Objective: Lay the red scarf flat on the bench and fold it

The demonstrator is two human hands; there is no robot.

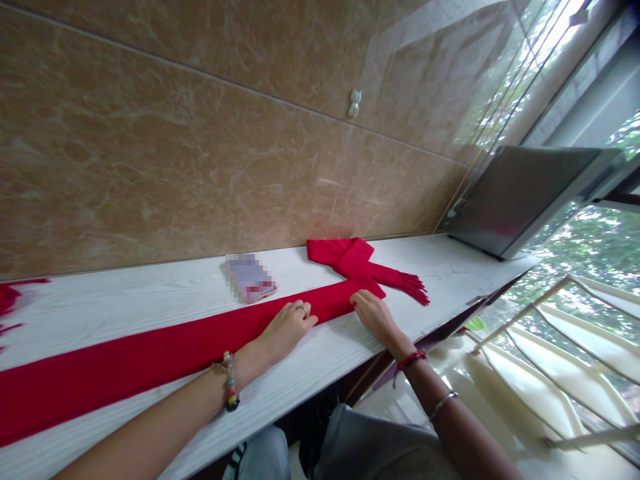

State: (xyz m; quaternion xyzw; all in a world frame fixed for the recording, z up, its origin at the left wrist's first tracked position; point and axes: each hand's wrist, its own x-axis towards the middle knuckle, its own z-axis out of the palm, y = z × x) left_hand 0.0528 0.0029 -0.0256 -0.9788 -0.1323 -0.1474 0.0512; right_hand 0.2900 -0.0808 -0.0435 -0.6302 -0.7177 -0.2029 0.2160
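A long red scarf (165,347) lies flat across the white wood-grain tabletop (120,293), running from the left edge to the middle. At its right it folds over itself, and a fringed end (413,285) points to the right. My left hand (287,327), with a ring and a beaded bracelet, has its fingers curled on the scarf's near edge. Farther right, my right hand (373,312) pinches the same edge close to the fold. Both sets of fingertips are partly hidden. More red fringe (20,290) shows at the far left.
Behind the scarf lies a phone (250,277), its screen blurred out. A brown marble-look wall (175,167) borders the table's back. A dark grey box-like appliance (525,193) stands at the right end. Below right is a cream rack (545,373) by the window.
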